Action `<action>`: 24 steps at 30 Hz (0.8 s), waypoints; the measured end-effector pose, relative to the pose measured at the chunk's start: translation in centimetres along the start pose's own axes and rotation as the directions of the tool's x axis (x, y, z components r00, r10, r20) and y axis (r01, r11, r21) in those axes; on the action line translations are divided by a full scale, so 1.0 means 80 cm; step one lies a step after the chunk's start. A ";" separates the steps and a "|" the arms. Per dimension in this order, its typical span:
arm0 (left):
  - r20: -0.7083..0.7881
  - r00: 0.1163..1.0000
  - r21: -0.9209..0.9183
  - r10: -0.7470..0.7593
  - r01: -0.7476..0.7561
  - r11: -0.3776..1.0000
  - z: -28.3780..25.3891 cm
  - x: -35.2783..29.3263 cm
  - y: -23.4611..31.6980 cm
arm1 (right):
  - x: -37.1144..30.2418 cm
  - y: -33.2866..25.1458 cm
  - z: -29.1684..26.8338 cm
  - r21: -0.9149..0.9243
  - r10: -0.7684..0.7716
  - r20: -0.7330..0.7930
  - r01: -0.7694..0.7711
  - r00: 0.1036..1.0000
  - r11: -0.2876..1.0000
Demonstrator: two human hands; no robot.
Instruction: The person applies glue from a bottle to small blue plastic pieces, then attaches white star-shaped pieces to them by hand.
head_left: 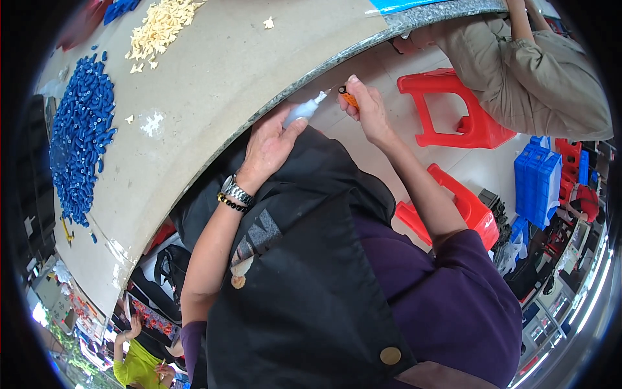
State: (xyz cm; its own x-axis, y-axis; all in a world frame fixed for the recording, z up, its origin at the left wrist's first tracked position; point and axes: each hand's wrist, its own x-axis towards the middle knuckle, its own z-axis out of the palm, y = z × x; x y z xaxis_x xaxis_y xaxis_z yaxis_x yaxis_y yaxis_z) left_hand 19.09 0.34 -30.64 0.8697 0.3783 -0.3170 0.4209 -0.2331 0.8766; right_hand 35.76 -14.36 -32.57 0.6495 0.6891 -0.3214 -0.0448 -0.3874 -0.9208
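My left hand (269,148), with a watch and a beaded bracelet at its wrist, grips a small whitish squeeze bottle (300,115) just past the table's edge. The bottle tilts up to the right, its narrow white nozzle pointing toward my right hand (371,113). That hand is closed around an orange lighter (350,99), thumb raised near its top end. Only a small gap separates the lighter's dark top from the nozzle tip. Whether a flame burns there I cannot make out. Both hands are above my lap, over a black apron (304,259).
On the table (188,97) lie a heap of small blue parts (81,136) and a heap of cream-coloured pieces (162,29). Red stools (447,107) stand on the floor to the right, with blue crates (538,181) beyond. A person in khaki (518,78) sits at the far right.
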 end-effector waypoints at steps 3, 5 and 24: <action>-0.008 1.000 0.018 0.002 -0.002 1.000 0.001 0.000 -0.001 | 0.001 -0.002 0.007 0.013 -0.073 -0.043 0.073 0.996 0.997; -0.014 1.000 0.009 0.006 -0.006 1.000 0.001 -0.001 0.000 | 0.003 0.000 0.009 0.016 -0.073 -0.041 0.073 0.997 0.997; -0.014 0.999 0.045 0.041 -0.041 0.998 0.001 0.001 -0.009 | 0.001 0.007 0.015 0.070 -0.101 -0.019 0.102 0.995 0.992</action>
State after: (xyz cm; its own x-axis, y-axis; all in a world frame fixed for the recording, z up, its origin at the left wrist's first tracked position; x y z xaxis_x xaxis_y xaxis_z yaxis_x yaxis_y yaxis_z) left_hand 18.87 0.48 -31.34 0.8827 0.3807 -0.2755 0.3963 -0.2882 0.8717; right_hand 34.85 -13.78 -33.40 0.6653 0.7126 -0.2228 -0.0314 -0.2714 -0.9619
